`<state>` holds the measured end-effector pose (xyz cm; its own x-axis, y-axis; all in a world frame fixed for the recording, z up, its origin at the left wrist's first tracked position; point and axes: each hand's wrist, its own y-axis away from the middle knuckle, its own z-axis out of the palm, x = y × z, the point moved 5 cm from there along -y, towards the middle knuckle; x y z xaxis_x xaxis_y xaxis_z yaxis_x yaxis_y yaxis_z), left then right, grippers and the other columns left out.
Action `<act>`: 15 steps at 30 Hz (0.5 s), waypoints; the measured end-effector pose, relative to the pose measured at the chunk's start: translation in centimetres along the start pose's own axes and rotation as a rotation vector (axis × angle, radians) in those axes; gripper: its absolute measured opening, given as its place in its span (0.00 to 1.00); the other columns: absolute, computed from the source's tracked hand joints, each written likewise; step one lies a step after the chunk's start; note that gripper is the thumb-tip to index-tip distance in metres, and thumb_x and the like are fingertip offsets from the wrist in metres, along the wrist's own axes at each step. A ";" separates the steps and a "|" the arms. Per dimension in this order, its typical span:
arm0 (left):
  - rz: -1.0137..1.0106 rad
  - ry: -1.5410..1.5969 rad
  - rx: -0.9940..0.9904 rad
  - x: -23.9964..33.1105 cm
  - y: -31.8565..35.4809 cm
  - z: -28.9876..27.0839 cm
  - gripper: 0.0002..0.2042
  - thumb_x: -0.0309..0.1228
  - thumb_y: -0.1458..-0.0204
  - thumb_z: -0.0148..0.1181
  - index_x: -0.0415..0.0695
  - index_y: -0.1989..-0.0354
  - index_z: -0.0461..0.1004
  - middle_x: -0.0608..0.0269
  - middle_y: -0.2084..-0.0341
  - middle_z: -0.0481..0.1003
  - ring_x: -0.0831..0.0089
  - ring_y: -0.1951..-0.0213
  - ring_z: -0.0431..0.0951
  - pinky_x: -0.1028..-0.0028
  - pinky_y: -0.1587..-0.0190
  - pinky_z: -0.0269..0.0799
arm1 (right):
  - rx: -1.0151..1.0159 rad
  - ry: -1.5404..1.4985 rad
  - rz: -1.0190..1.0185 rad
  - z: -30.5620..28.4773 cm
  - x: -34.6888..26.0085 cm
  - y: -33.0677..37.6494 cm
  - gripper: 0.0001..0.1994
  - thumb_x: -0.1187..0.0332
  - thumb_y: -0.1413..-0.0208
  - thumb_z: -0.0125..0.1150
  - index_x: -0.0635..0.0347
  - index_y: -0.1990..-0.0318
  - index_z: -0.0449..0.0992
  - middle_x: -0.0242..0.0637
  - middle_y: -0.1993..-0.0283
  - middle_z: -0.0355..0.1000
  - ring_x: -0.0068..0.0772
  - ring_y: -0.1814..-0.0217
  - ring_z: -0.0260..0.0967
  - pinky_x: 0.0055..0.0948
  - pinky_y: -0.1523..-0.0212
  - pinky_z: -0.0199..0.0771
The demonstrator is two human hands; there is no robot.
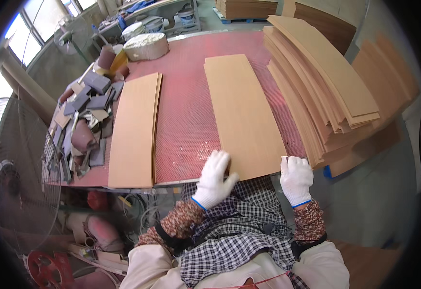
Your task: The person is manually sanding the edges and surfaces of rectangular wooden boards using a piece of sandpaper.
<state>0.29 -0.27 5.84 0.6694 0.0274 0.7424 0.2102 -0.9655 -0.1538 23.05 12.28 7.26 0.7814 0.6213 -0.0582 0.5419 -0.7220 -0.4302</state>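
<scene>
A long light-brown wooden board (244, 115) lies lengthwise on the red table, its near end at the table's front edge. My left hand (215, 178), in a white knit glove, is at the board's near left corner, thumb apart from the fingers and slightly blurred. At the near right corner my right hand (297, 179), gloved the same way, is closed on the board's edge. Its fingertips are partly hidden. To the left rests a low stack of similar boards (133, 130).
A tall stack of boards (321, 77) stands at the table's right. Grey blocks and scraps (87, 101) pile up at its left edge, near a caged fan (22, 168). A white-topped tub (147, 46) sits at the back of the red table (184, 106).
</scene>
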 end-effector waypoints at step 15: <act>0.194 -0.187 0.303 -4.7 -8.9 -2.6 0.29 0.35 0.38 0.63 0.30 0.33 0.66 0.34 0.32 0.66 0.40 0.28 0.64 0.53 0.25 0.59 | -0.209 -0.179 -0.282 1.4 -10.3 -2.2 0.16 0.54 0.26 0.53 0.56 0.61 0.74 0.45 0.77 0.78 0.51 0.76 0.79 0.49 0.75 0.77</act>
<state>-6.58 7.52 5.37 0.8297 -0.0737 0.5533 0.2492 -0.8380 -0.4854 13.39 7.96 7.55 0.5364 0.8341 -0.1284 0.7933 -0.5503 -0.2605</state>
